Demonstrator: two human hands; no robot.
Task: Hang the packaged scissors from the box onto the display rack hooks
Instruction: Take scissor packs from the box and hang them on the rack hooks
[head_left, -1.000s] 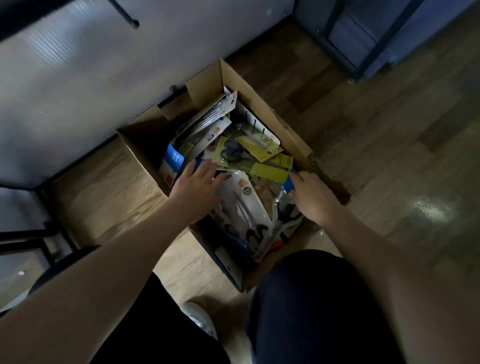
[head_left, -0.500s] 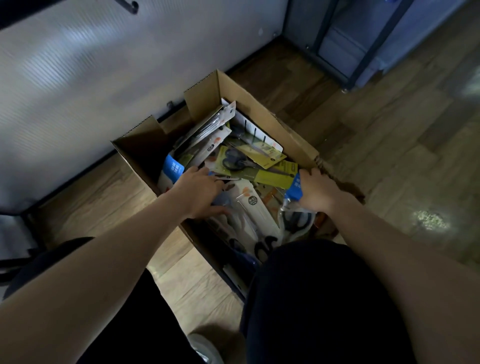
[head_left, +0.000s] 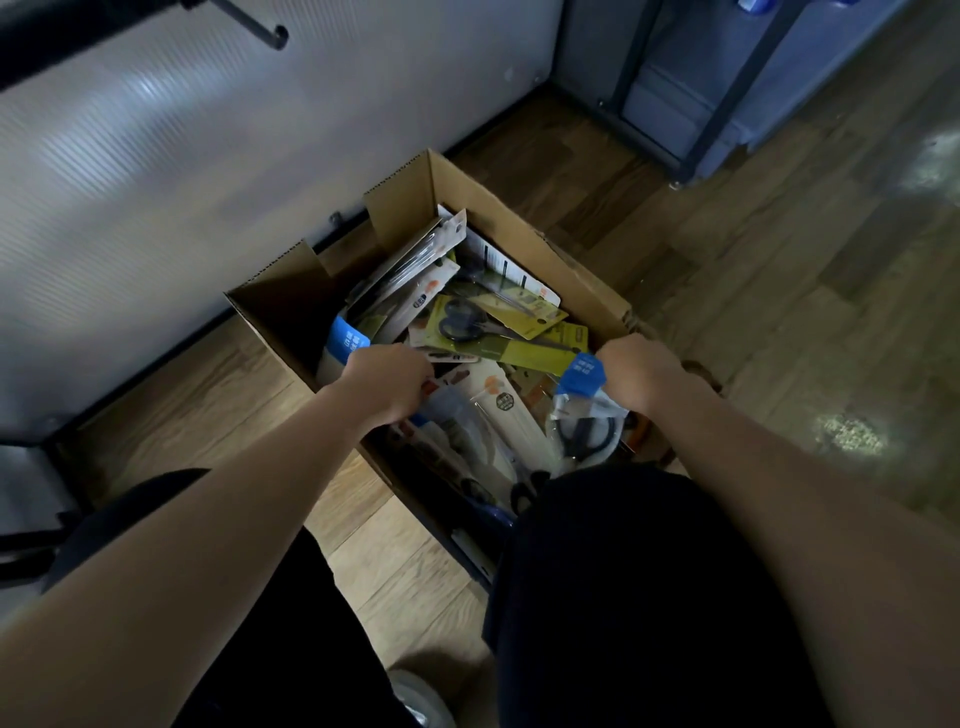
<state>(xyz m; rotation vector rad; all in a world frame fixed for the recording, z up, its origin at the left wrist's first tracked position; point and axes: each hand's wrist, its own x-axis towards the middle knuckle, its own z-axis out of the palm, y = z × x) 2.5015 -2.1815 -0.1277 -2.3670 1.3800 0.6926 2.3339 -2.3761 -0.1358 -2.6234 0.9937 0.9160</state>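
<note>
An open cardboard box (head_left: 524, 221) stands on the floor, full of several packaged scissors. My right hand (head_left: 641, 371) is at the box's right side. It grips a clear packet with a blue header and black-handled scissors (head_left: 584, 415), raised a little above the pile. My left hand (head_left: 387, 382) is at the box's left side, its fingers curled down onto a clear packet (head_left: 457, 415) in the pile; the fingertips are hidden. A yellow-green scissors packet (head_left: 506, 340) lies between the hands. One black display hook (head_left: 260, 28) sticks out at the top left.
The box sits against the pale panel (head_left: 156, 182) of the rack, on a wooden floor (head_left: 753, 291). A dark metal frame with a blue-grey bin (head_left: 691, 104) stands at the back right. My dark-clothed knees (head_left: 623, 597) cover the box's near end.
My right hand has lifted the blue-headed packet slightly out of the pile. My left hand's fingers went from spread flat to curled into the packets. The camera has tilted up, showing the hook.
</note>
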